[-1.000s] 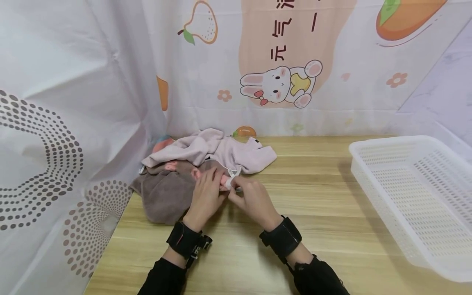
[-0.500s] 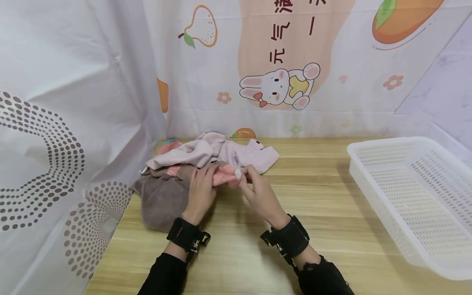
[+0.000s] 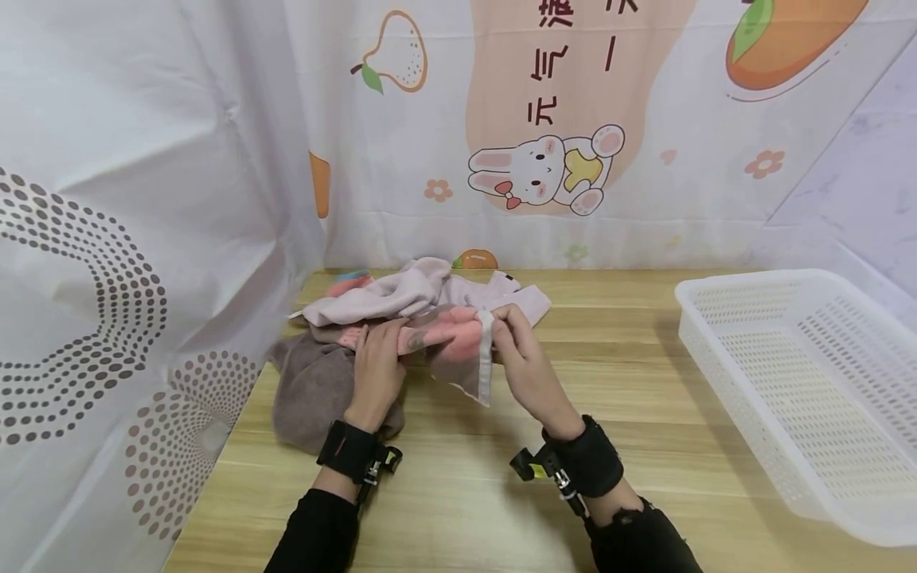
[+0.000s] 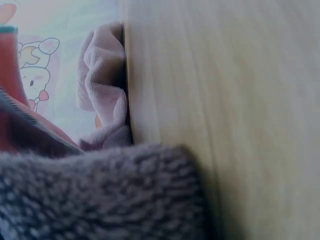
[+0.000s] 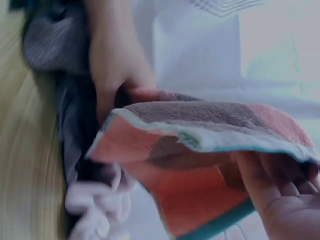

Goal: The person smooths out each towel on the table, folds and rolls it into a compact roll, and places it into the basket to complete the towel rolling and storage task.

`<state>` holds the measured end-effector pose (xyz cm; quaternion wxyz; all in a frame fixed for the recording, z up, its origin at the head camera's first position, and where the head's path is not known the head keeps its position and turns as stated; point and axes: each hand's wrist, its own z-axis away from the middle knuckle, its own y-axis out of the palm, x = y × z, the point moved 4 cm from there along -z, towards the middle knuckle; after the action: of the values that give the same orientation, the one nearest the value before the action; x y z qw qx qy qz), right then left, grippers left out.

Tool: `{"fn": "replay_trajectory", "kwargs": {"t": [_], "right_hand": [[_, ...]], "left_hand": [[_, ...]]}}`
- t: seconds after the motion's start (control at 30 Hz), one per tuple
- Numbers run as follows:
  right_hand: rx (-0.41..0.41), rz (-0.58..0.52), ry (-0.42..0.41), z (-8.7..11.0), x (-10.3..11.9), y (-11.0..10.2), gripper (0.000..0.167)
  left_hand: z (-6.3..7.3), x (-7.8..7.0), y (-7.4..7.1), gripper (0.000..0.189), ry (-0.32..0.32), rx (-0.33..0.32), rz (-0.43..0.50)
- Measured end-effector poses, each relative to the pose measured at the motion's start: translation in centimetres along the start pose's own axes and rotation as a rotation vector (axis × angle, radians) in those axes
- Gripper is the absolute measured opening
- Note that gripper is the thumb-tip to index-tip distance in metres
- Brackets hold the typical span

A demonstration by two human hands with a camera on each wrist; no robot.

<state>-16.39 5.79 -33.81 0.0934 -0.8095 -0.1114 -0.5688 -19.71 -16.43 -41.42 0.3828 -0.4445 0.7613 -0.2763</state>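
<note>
A coral-and-brown towel (image 3: 458, 338) with a white hem is lifted off the pile, its free edge hanging down. My right hand (image 3: 526, 358) pinches that hem; in the right wrist view its fingers bend under the edge of the towel (image 5: 200, 117). Further left, my left hand (image 3: 378, 370) grips the same towel, fingers over the top. Below and left of this hand lies a brown plush towel (image 3: 310, 390), which fills the lower left wrist view as fuzzy cloth (image 4: 100, 192). Behind both hands a pale pink towel (image 3: 387, 296) lies crumpled.
A white plastic basket (image 3: 738, 398) with slotted walls stands at the right of the wooden table (image 3: 458, 509). Printed curtains (image 3: 387, 159) close off the back and left. A coral and blue bit of cloth (image 3: 349, 284) shows behind the pile.
My right hand has moved right and drawn the white hem along, spreading the coral-and-brown towel wider. My left hand has shifted slightly left, still on the cloth.
</note>
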Motion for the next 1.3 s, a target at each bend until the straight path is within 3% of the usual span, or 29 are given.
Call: {"fn": "replay_trajectory", "kwargs": {"t": [0.13,0.23,0.33,0.57,0.83,0.93,1.07,1.3], "right_hand": [[-0.04,-0.227,0.054,0.0,-0.2,-0.8,0.023],[-0.081,-0.297,0.059,0.0,-0.3,-1.5,0.021],[-0.114,-0.298,0.059,0.1,-0.3,-2.1,0.021],[-0.216,-0.172,0.098,0.4,-0.7,-3.2,0.026],[-0.213,-0.204,0.106,0.8,-0.7,-4.2,0.031],[-0.235,-0.202,0.072,0.9,-0.4,-4.5,0.029],[-0.322,-0.204,0.037,1.1,0.3,-5.1,0.026],[-0.469,-0.226,0.018,1.8,2.4,-6.5,0.026]], "left_hand": [[-0.3,-0.4,-1.2,0.044,0.002,-0.033,0.018],[-0.7,-0.8,-2.0,0.043,0.011,-0.046,0.03],[-1.3,-1.1,-2.7,0.042,0.017,-0.058,0.034],[-3.2,-2.1,-4.6,0.049,0.039,-0.112,0.033],[-4.8,-4.5,-7.7,0.039,0.046,-0.161,0.071],[-4.9,-5.4,-8.5,0.03,0.032,-0.143,0.118],[-5.1,-6.6,-9.0,0.015,0.026,-0.072,0.206],[-5.7,-8.3,-8.5,0.018,0.053,0.082,0.263]]}}
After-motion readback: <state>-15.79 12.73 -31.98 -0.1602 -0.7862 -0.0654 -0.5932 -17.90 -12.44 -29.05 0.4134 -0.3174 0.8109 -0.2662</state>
